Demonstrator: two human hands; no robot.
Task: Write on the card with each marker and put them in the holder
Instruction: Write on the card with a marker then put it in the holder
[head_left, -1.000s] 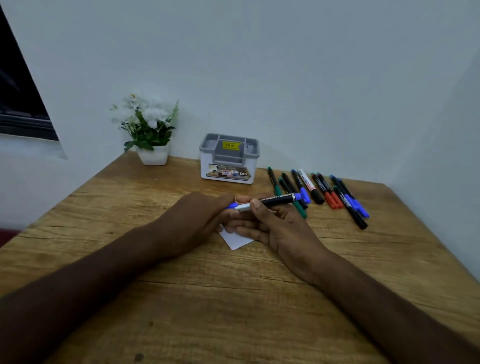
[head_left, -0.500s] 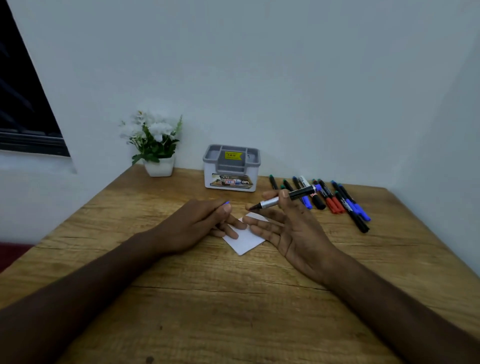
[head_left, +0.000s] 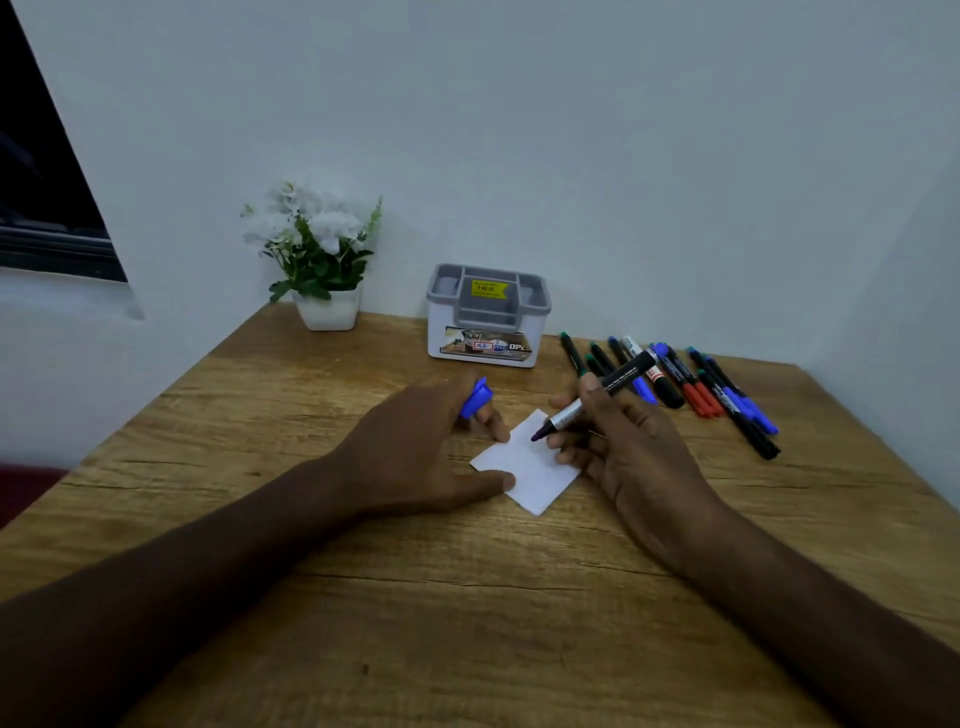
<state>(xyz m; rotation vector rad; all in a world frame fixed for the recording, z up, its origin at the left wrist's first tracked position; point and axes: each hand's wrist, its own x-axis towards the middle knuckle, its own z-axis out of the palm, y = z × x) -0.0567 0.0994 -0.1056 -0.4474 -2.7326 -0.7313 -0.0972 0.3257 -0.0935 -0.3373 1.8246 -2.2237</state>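
The left hand (head_left: 415, 457) lies palm down, its thumb and a fingertip pinning the left edge of the card (head_left: 527, 462) on the table (head_left: 467, 613), other fingers curled around the blue cap (head_left: 477, 397). If that hold slackens, the card may skid and smear. The right hand (head_left: 623, 441), at the card's right edge, pinches the uncapped marker (head_left: 597, 397), its tip just over the card.

A home desk corner; wooden table (head_left: 467, 597), potted flowers (head_left: 317, 249), dark window (head_left: 41, 197).
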